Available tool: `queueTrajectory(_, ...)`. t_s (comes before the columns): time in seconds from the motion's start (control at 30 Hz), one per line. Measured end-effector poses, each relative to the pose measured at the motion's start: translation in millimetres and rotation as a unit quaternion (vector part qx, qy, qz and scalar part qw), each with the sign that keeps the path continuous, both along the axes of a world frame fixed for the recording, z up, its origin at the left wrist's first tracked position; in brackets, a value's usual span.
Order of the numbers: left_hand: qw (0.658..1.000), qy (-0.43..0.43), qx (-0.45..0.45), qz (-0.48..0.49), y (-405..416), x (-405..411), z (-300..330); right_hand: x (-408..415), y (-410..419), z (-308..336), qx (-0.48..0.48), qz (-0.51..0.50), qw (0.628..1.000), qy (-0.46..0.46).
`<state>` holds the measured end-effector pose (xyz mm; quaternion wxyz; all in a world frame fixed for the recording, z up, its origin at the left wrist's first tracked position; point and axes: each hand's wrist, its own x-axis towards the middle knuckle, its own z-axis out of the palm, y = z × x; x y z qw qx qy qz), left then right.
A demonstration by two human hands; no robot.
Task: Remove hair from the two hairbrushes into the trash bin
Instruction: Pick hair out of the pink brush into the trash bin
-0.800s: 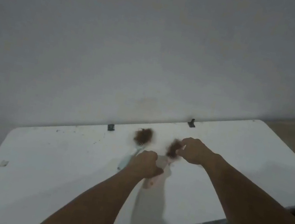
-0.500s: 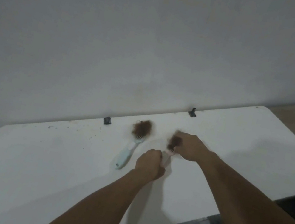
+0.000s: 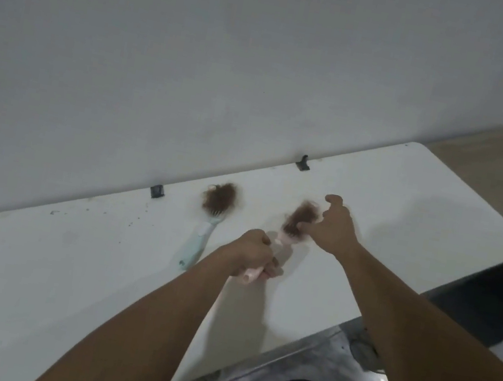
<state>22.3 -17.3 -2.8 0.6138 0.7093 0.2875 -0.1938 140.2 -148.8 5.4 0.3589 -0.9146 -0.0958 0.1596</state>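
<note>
The right hand [image 3: 334, 228] has drawn back, fingers hooked in the brown hair clump [image 3: 302, 216] on the pink plastic hairbrush [image 3: 251, 276] the left hand [image 3: 254, 254] grips. The mint-green hairbrush [image 3: 200, 242] lies hair-laden on the white table [image 3: 60, 274], untouched.

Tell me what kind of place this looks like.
Probably a plain room at home, though that is a guess: a white table stands against a bare wall, with a mottled hard floor below. On the table lies a green hairbrush; the left hand holds a pink hairbrush.
</note>
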Motion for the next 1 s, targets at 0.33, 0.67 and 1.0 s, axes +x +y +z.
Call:
queueTrajectory(0.33,0.997,-0.042,-0.002,-0.061,-67.7,8.9,17.3,-15.5,-99.3,24.7,0.31,-0.146,0.903,0.26)
queueTrajectory(0.67,0.981,-0.07,-0.036,-0.178,-170.8,17.5,1.8,-34.0,-199.4,7.8,0.335,-0.294,0.871,0.209)
queueTrajectory(1.0,0.971,-0.001,-0.108,-0.212,-242.1,2.8,-48.0,-76.3,-272.3,-46.3,0.359,-0.348,0.841,0.207)
